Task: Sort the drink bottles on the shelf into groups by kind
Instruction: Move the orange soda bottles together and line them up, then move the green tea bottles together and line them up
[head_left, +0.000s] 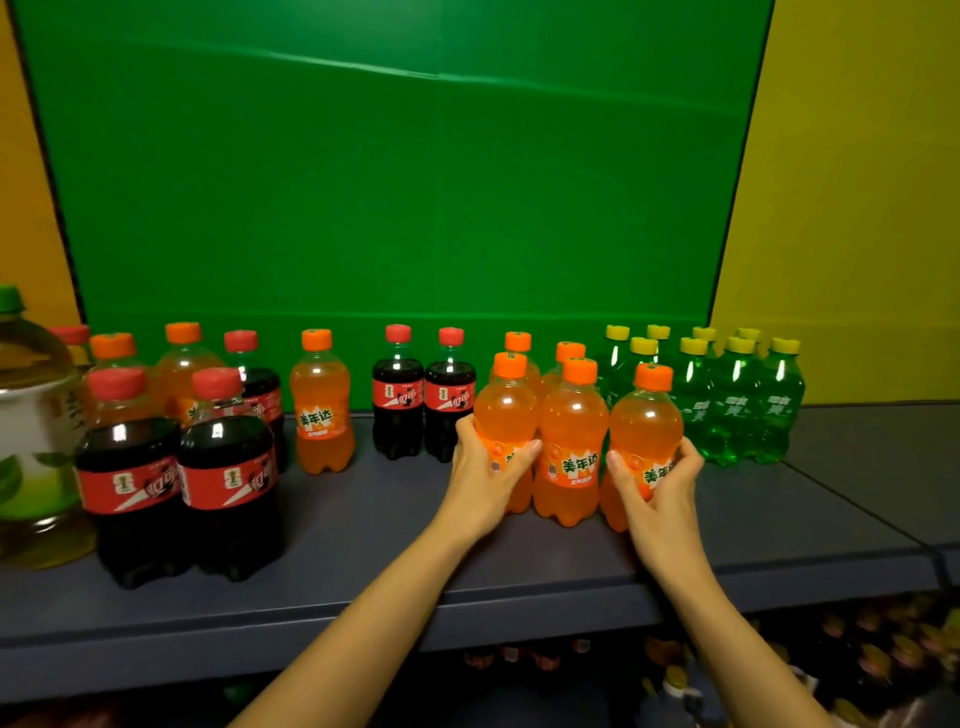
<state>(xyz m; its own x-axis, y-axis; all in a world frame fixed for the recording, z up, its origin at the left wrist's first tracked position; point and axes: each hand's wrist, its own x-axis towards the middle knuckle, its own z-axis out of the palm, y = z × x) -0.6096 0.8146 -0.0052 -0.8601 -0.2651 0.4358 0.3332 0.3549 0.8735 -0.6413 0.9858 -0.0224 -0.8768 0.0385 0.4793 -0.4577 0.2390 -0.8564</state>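
Two hands clamp front orange bottles on the shelf (363, 525): left hand (480, 470) fingers curled round left orange bottle (505, 415), right hand (661, 491) round right orange bottle (645, 423). Green bottles (737, 400) just right, cola pair (399, 410) just left.

One wide-angle camera, worn on the head, looks from close before the dark grey metal shelf (363, 519), at arm's reach: the left hand (483, 467) and right hand (660, 483) lie mid-shelf. It faces forward and slightly down, toward the flat green back panel (389, 208), with the shelf's front edge crossing low.
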